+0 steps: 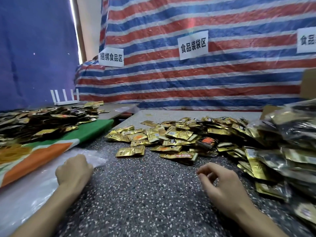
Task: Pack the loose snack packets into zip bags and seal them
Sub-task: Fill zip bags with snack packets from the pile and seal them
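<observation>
Filled zip bags [294, 151], clear and crinkled, stacked at right, each stuffed with gold foil packets. Loose snack packets [172, 137]: flat, glossy gold pouches heaped mid-table on speckled grey tabletop [145, 194]. Empty clear zip bags [34, 185] lie flat at left. Left hand [73, 170] fisted, knuckles on that plastic; whether it pinches a bag cannot be told. Right hand [220, 183] loosely curled, empty.

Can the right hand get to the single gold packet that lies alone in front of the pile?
Probably yes. The right hand is empty, and only bare speckled table lies between it and the gold packet.
</observation>
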Available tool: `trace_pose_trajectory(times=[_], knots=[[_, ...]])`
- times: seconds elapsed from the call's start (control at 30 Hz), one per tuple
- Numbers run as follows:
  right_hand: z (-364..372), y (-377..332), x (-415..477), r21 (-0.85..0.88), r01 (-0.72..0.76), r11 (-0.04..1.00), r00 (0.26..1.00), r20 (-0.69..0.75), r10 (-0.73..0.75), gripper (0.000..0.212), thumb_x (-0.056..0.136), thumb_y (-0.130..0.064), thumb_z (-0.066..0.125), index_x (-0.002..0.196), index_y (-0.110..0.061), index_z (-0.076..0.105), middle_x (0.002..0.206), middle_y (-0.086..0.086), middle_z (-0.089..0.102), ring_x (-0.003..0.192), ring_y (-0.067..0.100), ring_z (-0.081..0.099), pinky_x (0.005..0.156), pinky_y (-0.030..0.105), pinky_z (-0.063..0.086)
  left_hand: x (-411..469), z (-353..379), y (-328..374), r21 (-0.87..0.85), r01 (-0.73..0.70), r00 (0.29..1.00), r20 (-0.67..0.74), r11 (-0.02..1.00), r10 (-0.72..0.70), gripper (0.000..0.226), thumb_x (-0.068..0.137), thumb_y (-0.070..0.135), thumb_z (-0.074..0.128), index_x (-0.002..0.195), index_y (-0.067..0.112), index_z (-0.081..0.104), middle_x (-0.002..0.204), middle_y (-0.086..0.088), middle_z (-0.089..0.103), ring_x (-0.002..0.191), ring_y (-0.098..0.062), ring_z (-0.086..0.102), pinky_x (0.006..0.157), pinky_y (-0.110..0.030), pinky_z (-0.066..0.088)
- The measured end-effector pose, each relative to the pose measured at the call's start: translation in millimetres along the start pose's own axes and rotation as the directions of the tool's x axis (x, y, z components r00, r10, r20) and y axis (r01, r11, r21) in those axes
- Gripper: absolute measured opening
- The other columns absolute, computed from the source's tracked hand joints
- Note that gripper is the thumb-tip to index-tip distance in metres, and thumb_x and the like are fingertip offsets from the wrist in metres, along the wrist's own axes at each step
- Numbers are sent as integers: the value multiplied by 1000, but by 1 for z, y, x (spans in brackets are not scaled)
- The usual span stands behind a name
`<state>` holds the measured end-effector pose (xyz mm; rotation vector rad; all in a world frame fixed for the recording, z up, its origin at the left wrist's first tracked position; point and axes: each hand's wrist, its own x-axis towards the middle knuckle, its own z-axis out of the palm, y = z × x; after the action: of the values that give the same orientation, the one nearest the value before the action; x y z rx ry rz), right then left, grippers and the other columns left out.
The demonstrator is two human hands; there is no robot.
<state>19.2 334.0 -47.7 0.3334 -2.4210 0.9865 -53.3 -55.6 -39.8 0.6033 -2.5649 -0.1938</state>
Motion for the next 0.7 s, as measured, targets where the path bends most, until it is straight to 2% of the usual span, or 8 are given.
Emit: trace_pose_trajectory(times=[0.1, 0.23, 0.33, 0.4, 0.47, 0.53, 0.6, 0.7], knots=[[-1, 0, -1, 2, -32, 999, 999, -4, 32, 17, 90, -20, 69, 84, -36, 67, 73, -18, 69, 70, 3, 66, 62, 30, 58, -3, -8, 8, -189, 5, 994, -106, 982, -26, 20, 82, 12, 62, 65, 9, 54, 72, -10, 61, 62, -27, 50, 60, -34, 40], [-1, 0, -1, 104, -65, 992, 997, -31, 69, 17, 91, -16, 70, 84, -32, 69, 74, -15, 70, 68, 6, 67, 55, 21, 53, -15, -39, 51, -358, -142, 967, -248, 923, 53, 12, 91, 21, 62, 83, 15, 56, 70, -1, 59, 63, -25, 53, 63, -37, 44], [-5, -8, 0, 369, -126, 921, 989, -21, 144, 13, 88, -32, 73, 77, -25, 73, 77, -1, 71, 59, 9, 63, 49, 19, 50, -43, -61, 97, -597, -411, 910, -320, 690, 265, 17, 89, 15, 68, 81, 23, 55, 73, 9, 62, 64, -8, 61, 55, -30, 54], [-9, -12, 2, 601, -216, 769, 970, 45, 238, 46, 78, -62, 71, 83, -16, 74, 75, 12, 71, 55, 16, 60, 43, 20, 46, -68, -69, 129, -729, -508, 847, -325, 459, 420, 26, 86, 7, 70, 79, 27, 54, 80, 11, 63, 69, -3, 63, 57, -18, 55], [-15, -11, 4, 713, -302, 633, 941, 117, 317, 81, 71, -79, 61, 95, -3, 71, 77, 16, 71, 56, 22, 59, 42, 26, 45, -95, -68, 158, -806, -535, 754, -321, 253, 573, 31, 85, -1, 69, 81, 26, 55, 89, 12, 65, 79, -5, 67, 69, -13, 54], [-21, -8, 8, 750, -405, 523, 897, 216, 385, 87, 70, -81, 55, 98, 0, 70, 78, 17, 70, 56, 24, 58, 44, 27, 44, -120, -57, 177, -846, -521, 650, -304, 116, 697, 30, 85, -4, 68, 84, 24, 56, 98, 14, 65, 92, -2, 66, 80, -13, 53], [-28, -6, 11, 734, -488, 472, 855, 294, 427, 75, 74, -76, 64, 91, -4, 74, 75, 15, 69, 54, 22, 56, 46, 26, 42, -138, -41, 186, -892, -452, 564, -276, 11, 779, 25, 85, 0, 68, 85, 22, 58, 105, 7, 67, 99, -4, 67, 89, -20, 55], [-35, -2, 13, 636, -550, 542, 829, 336, 447, 48, 67, -46, 76, 83, -1, 78, 74, 16, 70, 52, 20, 55, 44, 25, 42, -149, -24, 187, -941, -326, 545, -260, -84, 797, 19, 85, 12, 72, 82, 26, 59, 101, 0, 72, 95, -12, 71, 86, -28, 58]])
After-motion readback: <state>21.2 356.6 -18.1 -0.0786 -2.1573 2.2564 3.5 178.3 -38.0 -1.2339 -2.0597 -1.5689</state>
